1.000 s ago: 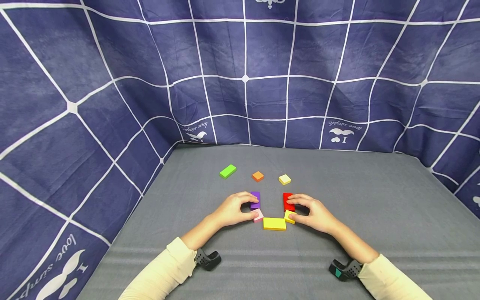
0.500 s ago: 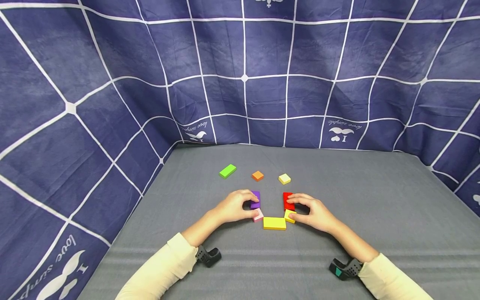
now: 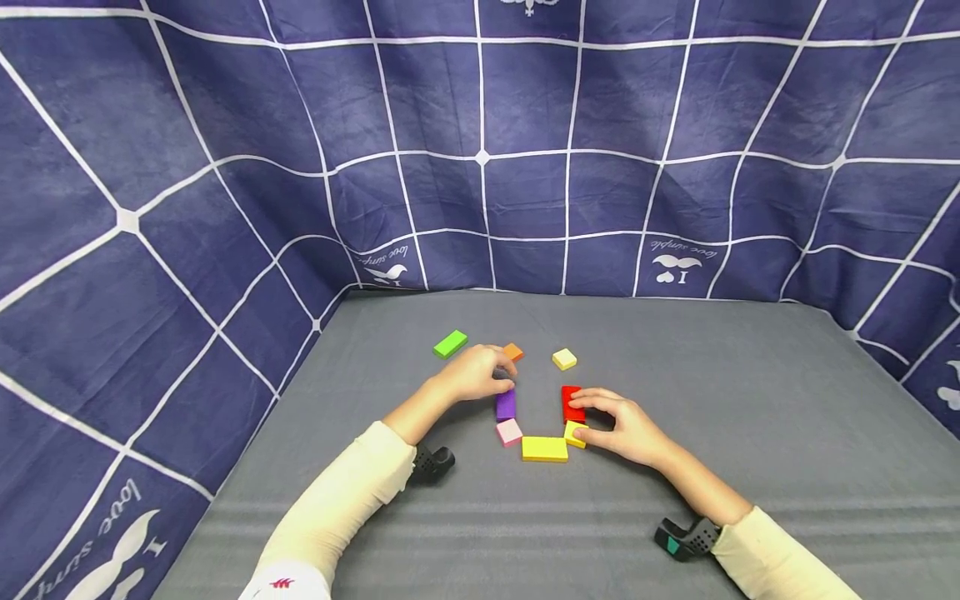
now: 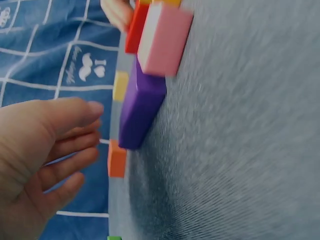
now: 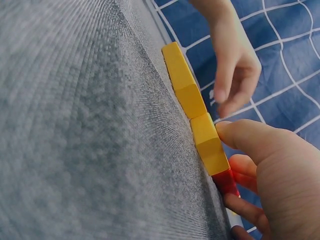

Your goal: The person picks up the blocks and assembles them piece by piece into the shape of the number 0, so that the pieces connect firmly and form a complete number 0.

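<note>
My left hand [image 3: 480, 373] hovers beyond the purple block [image 3: 506, 407], fingers loosely bent and nothing held. From the head view it overlaps the orange square block [image 3: 513, 352]; the left wrist view shows a gap between thumb and purple block. A pink square block [image 3: 509, 432] adjoins the purple one's near end. My right hand [image 3: 618, 423] rests its thumb on a small yellow block [image 5: 210, 142] and its fingers on the red block [image 3: 572, 403]. Between the pink and small yellow blocks lies a long yellow block [image 3: 544, 449].
Farther back on the grey cloth [image 3: 675, 350] lie a green block [image 3: 450, 344] and a pale yellow square block [image 3: 564, 359]. A dark blue curtain [image 3: 525, 192] with white lines rises behind and to the left.
My left hand has let go of the purple and pink blocks and moved away toward the orange block. The right hand keeps its place on the red and small yellow blocks.
</note>
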Demonstrator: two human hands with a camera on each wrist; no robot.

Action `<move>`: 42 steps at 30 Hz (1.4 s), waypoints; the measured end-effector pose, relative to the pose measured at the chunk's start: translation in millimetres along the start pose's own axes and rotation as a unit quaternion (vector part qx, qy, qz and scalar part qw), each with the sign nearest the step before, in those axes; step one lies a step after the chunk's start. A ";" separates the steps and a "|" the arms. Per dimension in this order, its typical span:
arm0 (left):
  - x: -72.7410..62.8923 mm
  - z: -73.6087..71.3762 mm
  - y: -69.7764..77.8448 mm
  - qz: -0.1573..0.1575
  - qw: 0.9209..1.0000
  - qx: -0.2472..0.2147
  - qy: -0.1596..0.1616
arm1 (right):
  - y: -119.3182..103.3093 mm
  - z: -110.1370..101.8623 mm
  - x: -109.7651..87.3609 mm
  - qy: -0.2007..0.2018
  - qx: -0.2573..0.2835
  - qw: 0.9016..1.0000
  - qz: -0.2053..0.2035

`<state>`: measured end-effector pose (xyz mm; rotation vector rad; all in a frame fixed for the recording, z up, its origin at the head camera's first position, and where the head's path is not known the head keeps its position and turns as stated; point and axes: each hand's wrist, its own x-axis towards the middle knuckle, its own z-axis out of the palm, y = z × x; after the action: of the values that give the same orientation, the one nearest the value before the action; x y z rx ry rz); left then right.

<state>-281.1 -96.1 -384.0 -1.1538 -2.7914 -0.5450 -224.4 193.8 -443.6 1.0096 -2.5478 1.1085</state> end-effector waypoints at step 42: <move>18.8 11.6 -32.1 -0.014 0.999 0.041 -0.012 | 0.0 1.5 0.0 0.009 0.012 1.000 -0.014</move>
<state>-316.0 -100.4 -400.6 -1.1130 -2.8254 -0.4168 -224.3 192.8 -444.6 1.0338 -2.5038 1.1381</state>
